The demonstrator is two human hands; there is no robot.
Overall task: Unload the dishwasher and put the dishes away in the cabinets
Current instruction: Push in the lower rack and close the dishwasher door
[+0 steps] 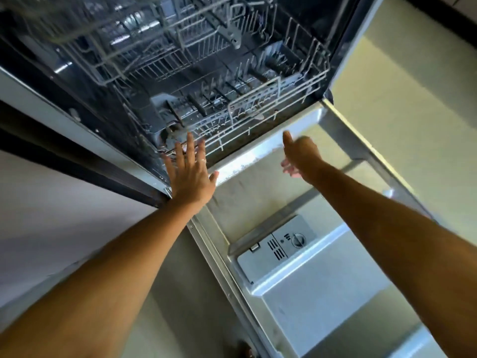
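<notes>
Dishwasher (180, 73) stands wide open, its door (296, 293) dropped flat toward the person so both arms can reach over it to the lower rack (245, 104). Left hand (189, 174) is spread flat, fingers straight, at the rack's front edge; right hand (299, 157) hovers above the door's hinge end, loosely curled, holding nothing. Dishes are hard to make out — the lower rack looks nearly bare, and the blurred upper rack (154, 47) hides what it holds.

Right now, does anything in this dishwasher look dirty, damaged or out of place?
Yes. The sill under the lower rack shows dark brown grime, and the open door has whitish streaks by the hinge. Both racks look undamaged.
</notes>
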